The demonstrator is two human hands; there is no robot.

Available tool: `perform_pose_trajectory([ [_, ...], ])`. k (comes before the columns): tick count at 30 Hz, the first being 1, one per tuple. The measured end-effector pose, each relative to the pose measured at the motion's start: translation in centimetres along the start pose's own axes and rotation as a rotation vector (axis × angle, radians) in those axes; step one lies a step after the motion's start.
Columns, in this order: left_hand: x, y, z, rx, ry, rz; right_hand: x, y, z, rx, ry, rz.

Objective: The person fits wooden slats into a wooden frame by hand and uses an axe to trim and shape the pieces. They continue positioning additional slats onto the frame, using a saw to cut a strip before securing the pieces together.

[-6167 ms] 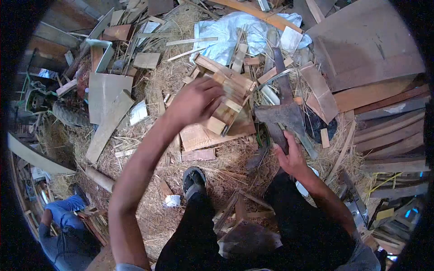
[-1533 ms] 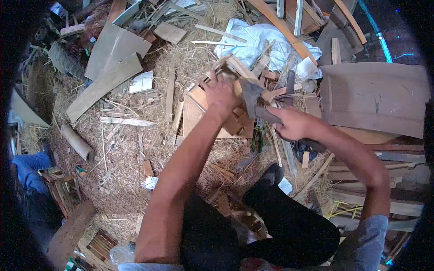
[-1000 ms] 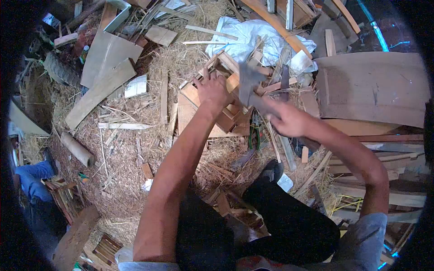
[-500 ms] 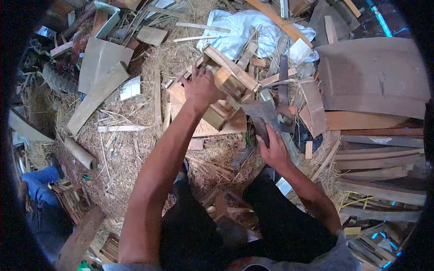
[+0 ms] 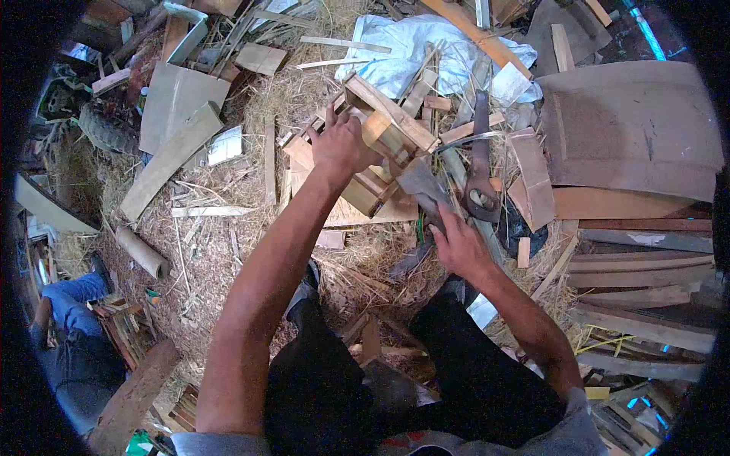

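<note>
A small wooden box frame [image 5: 395, 120] with several slats and compartments stands tilted in front of me. My left hand [image 5: 340, 142] rests on its near-left side, fingers wrapped over a slat. In my right hand [image 5: 458, 242] is a dark, flat-bladed tool [image 5: 420, 182], held by its handle. The blade's tip lies against or very near the box's right lower corner; actual contact is hard to tell. Beneath the box is a flat wooden board [image 5: 391, 211]. A handsaw [image 5: 480, 163] lies to the right of the box.
A white sack [image 5: 395, 45] lies beyond the box. At the right are a large brown panel [image 5: 631, 125] and stacked planks [image 5: 639, 266]. A curved plank [image 5: 171, 161] lies left on straw. Another person's jeans-clad leg [image 5: 72, 304] shows at the lower left.
The tool in my right hand has turned and moved slightly left, its blade now close against the box. More of the handsaw shows. My left hand stays on the box.
</note>
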State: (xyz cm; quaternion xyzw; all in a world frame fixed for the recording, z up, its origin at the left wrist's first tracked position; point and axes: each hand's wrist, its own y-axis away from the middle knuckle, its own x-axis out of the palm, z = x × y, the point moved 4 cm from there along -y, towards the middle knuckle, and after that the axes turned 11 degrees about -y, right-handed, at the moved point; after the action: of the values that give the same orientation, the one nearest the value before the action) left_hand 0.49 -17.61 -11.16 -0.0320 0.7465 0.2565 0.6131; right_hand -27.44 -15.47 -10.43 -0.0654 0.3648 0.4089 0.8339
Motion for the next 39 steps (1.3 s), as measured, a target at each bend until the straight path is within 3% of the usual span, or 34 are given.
perform_pose_trajectory([
  [6,0.9,-0.4,0.3,0.007,-0.036,0.024,-0.5,0.3,1.1,-0.031,0.015,-0.127],
  [9,0.2,-0.2,0.2,0.006,-0.01,-0.031,0.4,-0.4,0.6,-0.008,0.137,-0.026],
  [15,-0.1,0.1,0.1,0.012,-0.053,0.056,-0.6,0.4,1.9,-0.125,-0.049,-0.188],
  [18,0.0,0.1,0.2,0.005,-0.026,-0.006,0.1,0.4,2.3,-0.152,0.117,-0.138],
  [21,0.2,0.0,0.2,0.01,-0.042,0.006,0.6,-0.2,2.5,0.014,0.158,0.05],
  [27,0.5,-0.2,0.1,0.037,-0.024,-0.027,0.9,-0.3,1.8,0.081,0.149,0.086],
  [28,0.3,-0.1,0.1,0.044,-0.002,-0.028,0.6,0.0,1.8,0.172,0.136,0.12],
  [31,0.3,-0.2,0.0,0.041,-0.01,-0.03,-0.2,1.1,3.3,-0.034,-0.013,-0.097],
  [34,0.5,-0.3,0.4,0.061,-0.014,-0.04,0.2,2.8,1.4,0.021,-0.142,-0.171],
  [38,0.7,-0.4,0.2,0.056,-0.033,-0.125,1.4,4.5,-5.2,0.2,-0.098,-0.162],
  [39,0.6,-0.3,0.3,0.076,0.031,-0.148,2.0,5.0,-6.6,0.28,-0.227,-0.173],
])
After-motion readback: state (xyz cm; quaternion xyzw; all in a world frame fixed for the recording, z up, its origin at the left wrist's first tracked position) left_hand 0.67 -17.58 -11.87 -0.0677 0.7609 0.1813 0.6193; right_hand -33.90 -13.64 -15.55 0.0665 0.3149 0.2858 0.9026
